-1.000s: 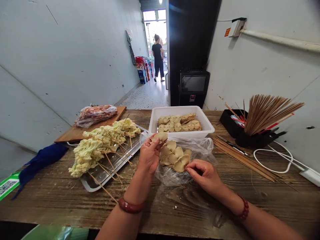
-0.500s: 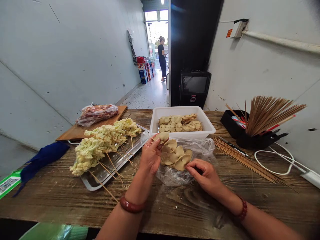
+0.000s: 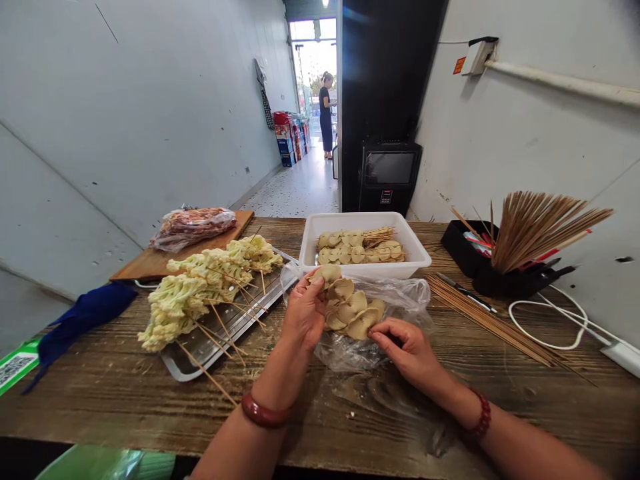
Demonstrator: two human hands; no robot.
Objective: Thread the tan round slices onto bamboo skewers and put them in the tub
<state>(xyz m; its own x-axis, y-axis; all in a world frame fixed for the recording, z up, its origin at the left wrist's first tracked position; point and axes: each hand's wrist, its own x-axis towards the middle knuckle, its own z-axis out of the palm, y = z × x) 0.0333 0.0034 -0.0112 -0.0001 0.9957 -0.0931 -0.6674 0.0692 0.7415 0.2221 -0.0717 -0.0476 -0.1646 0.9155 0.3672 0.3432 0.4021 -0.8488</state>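
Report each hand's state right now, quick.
Left hand: closed, holding a thin, round, tan food slice.
Right hand: closed in a pinch at the edge of another tan slice; what it grips cannot be told.

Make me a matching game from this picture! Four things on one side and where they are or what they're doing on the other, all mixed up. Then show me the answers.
Things
1. Left hand
2. Cauliflower
3. Clear bag of reddish food
4. Big bundle of sticks

Places and states
A. Lying on a wooden board
B. Standing up, spread like a fan, in a black holder
C. Holding a round slice
D. On a metal tray, with sticks poking out

Right pairs: 1-C, 2-D, 3-A, 4-B
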